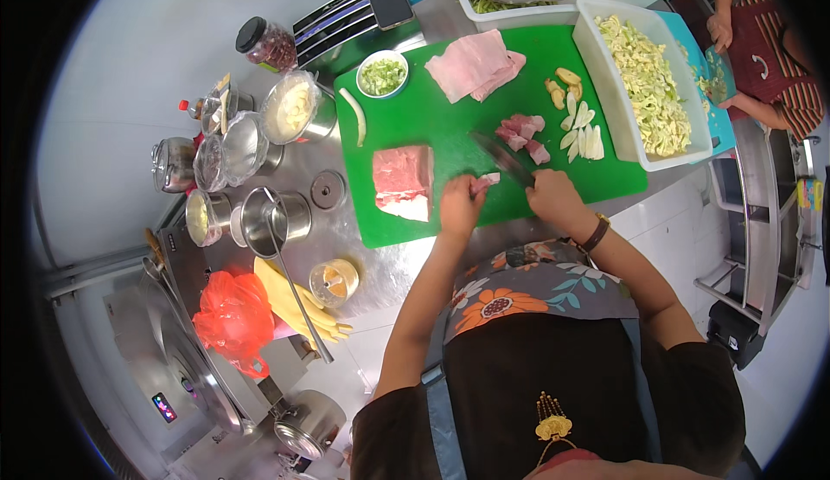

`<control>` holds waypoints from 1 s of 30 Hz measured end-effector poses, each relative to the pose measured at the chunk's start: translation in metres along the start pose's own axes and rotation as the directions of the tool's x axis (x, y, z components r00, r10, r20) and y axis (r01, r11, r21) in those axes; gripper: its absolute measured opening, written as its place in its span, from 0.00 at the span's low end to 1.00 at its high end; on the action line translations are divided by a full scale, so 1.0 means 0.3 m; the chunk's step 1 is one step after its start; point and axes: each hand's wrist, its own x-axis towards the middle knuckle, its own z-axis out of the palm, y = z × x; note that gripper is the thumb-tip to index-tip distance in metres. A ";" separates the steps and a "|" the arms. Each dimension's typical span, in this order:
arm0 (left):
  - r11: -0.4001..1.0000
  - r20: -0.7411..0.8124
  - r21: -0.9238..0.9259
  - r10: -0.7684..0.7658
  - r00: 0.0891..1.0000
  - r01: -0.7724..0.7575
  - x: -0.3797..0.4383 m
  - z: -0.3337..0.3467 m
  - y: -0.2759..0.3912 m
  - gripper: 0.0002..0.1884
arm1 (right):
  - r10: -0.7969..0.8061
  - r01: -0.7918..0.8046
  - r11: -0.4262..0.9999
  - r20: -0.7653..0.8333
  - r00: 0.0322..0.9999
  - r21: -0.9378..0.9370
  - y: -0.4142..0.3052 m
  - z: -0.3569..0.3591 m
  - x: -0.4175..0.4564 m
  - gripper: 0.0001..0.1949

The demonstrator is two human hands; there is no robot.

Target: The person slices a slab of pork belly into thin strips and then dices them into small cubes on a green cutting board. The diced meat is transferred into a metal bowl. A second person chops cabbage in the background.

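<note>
My left hand (460, 207) holds a small strip of raw meat (485, 182) against a green cutting board (454, 126). In my right hand (554, 198) is a kitchen knife (506, 159), its blade pointing up and left, just right of the strip. Several cut meat chunks (520, 133) lie beyond the blade. A thick block of raw meat with a pale fat layer (402, 181) rests left of my left hand. Farther back is a folded pale slab of meat (473, 65). Sliced white pieces (583, 136) and ginger (563, 85) sit at the right.
A bowl of chopped greens (382, 76) and a white stalk (353, 117) are on the board's left. A tub of shredded vegetable (642, 91) overlaps its right edge. Metal pots (275, 220) and a ladle (301, 301) stand left. Another person (765, 58) works at the far right.
</note>
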 end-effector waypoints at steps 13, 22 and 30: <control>0.993 -0.183 -0.121 -0.030 0.983 0.008 -0.067 0.074 0.010 0.06 | 0.021 0.010 0.992 0.239 0.971 -0.126 -0.058 0.061 -0.019 0.08; 0.994 -0.170 -0.092 0.043 0.985 -0.059 -0.042 0.055 0.004 0.06 | 0.087 -0.088 0.996 0.032 0.996 0.027 -0.047 0.176 0.065 0.10; 0.971 -0.084 -0.209 0.104 0.991 -0.119 0.141 0.057 0.047 0.14 | 0.187 -0.146 0.960 -0.163 0.969 0.237 0.150 -0.053 0.019 0.17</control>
